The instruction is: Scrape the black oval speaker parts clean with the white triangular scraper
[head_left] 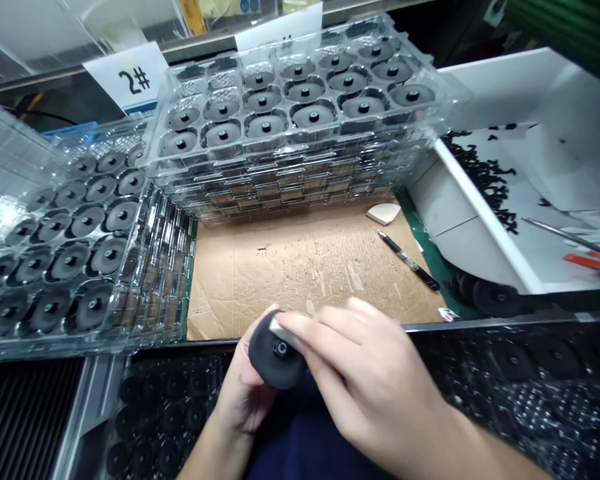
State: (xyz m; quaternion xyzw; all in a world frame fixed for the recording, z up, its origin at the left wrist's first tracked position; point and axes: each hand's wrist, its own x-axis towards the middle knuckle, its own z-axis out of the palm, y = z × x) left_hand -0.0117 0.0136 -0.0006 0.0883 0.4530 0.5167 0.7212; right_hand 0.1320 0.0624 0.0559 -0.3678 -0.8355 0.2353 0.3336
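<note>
My left hand [243, 393] grips a round black disc part [273, 357] with a small hub at its centre, low in the middle of the view. My right hand [360, 373] lies over the disc's right side, fingers closed on a small pale flat piece [281, 328] pressed against the disc's top edge. Both hands hover just in front of a sheet of brown cardboard [300, 267] on the bench.
A stack of clear blister trays [300, 153] full of black discs stands behind the cardboard. More such trays [65, 247] are at left. A black pen [409, 260] and a white wedge [384, 213] lie on the cardboard. A white bin [485, 220] with black scraps is at right.
</note>
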